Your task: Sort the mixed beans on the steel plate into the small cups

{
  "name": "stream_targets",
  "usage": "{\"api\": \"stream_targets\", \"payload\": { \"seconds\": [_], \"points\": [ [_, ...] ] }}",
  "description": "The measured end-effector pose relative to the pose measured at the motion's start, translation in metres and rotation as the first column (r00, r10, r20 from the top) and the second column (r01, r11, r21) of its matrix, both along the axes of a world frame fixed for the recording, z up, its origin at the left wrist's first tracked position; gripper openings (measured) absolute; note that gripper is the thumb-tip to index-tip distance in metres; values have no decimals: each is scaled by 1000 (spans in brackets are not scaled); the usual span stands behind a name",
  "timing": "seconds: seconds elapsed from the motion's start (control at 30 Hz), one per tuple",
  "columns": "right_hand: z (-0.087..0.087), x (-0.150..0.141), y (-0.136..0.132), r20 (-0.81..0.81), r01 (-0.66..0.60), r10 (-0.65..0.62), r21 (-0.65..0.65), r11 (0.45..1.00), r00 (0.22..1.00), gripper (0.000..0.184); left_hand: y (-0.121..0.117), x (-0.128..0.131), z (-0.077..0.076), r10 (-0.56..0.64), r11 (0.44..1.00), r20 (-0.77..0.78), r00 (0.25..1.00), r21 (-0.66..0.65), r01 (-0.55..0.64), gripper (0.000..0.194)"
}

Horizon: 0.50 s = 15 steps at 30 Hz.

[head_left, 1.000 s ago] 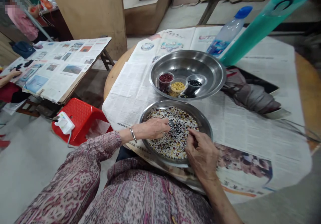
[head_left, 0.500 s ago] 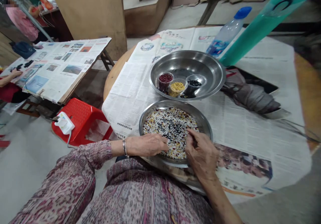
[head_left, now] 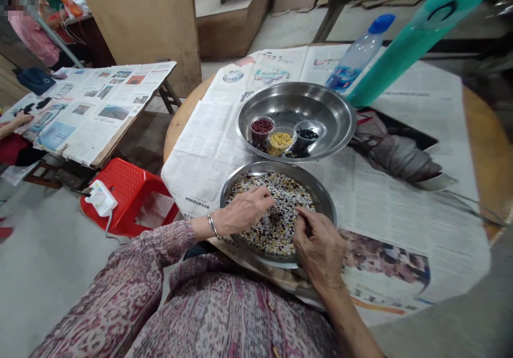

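A round steel tray (head_left: 329, 197) in front of me holds a spread of mixed white rice, red, yellow and black grains (head_left: 286, 187). Over its left half hovers my left hand (head_left: 245, 209), fingers bent and tips pinched together. At the right rim my right hand (head_left: 320, 246) is curled, with thumb and forefinger close together over the grains. Anything in either pinch is too small to see. Just beyond stands a larger steel basin (head_left: 312, 93) with three clear cups: one of red beans (head_left: 262, 127), one of yellow beans (head_left: 280, 140), one of black beans (head_left: 306, 134).
Newspaper (head_left: 196, 139) covers the round table. To the right of the basin are a water bottle (head_left: 356, 59), a tall green holder (head_left: 417, 40) and a folded grey umbrella (head_left: 404, 149). A red stool (head_left: 124, 187) bears a power strip (head_left: 101, 199). Other people sit at the far left table.
My left hand has risen and moved away from me over the tray, from its near edge towards the middle. My right hand has stayed almost in place. The view has shifted slightly.
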State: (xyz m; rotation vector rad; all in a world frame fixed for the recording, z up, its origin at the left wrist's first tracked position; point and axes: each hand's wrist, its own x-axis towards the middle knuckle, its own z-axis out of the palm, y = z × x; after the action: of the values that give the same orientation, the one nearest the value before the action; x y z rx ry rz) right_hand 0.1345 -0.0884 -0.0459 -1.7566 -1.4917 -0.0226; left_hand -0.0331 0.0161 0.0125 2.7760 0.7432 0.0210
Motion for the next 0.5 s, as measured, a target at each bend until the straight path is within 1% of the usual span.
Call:
{"api": "stream_targets", "payload": {
  "seconds": [0.03, 0.07, 0.1, 0.13, 0.17, 0.2, 0.3, 0.33, 0.4, 0.5],
  "points": [
    [0, 0, 0, -8, -2, 2, -6, 1000, 1000, 25, 3, -1, -1, 50, 999, 21, 999, 12, -50, 21],
    [0, 0, 0, -13, -2, 2, -9, 1000, 1000, 25, 6, -2, -2, 89, 996, 34, 995, 27, -90, 26],
    [0, 0, 0, -15, -1, 0, -9, 1000, 1000, 25, 9, -2, -3, 114, 992, 36, 993, 41, -116, 36],
    [0, 0, 0, -16, 0, 0, -7, 1000, 1000, 25, 10, -1, -5, 126, 991, 31, 992, 49, -127, 48],
    [0, -1, 1, -15, 0, 0, -5, 1000, 1000, 25, 11, 1, -6, 125, 991, 20, 992, 46, -126, 56],
    [0, -1, 1, -14, 0, 0, -3, 1000, 1000, 25, 12, 4, -8, 111, 993, 7, 994, 34, -111, 56],
    [1, 0, 1, -2, 0, 0, 5, 1000, 1000, 24, 12, 20, -9, 45, 997, -52, 998, -61, -48, 28],
    [2, 0, 1, 0, 0, 0, 11, 1000, 1000, 24, 13, 25, -8, 25, 994, -70, 997, -101, -32, 22],
    [3, 0, 1, -8, 1, 0, 36, 999, 1000, 23, 14, 35, -6, -8, 986, -73, 997, -168, -5, 21],
    [5, 0, 0, -46, 17, -13, 90, 996, 999, 22, 12, 38, -4, -75, 969, 8, 997, -236, 75, 18]
  ]
}}
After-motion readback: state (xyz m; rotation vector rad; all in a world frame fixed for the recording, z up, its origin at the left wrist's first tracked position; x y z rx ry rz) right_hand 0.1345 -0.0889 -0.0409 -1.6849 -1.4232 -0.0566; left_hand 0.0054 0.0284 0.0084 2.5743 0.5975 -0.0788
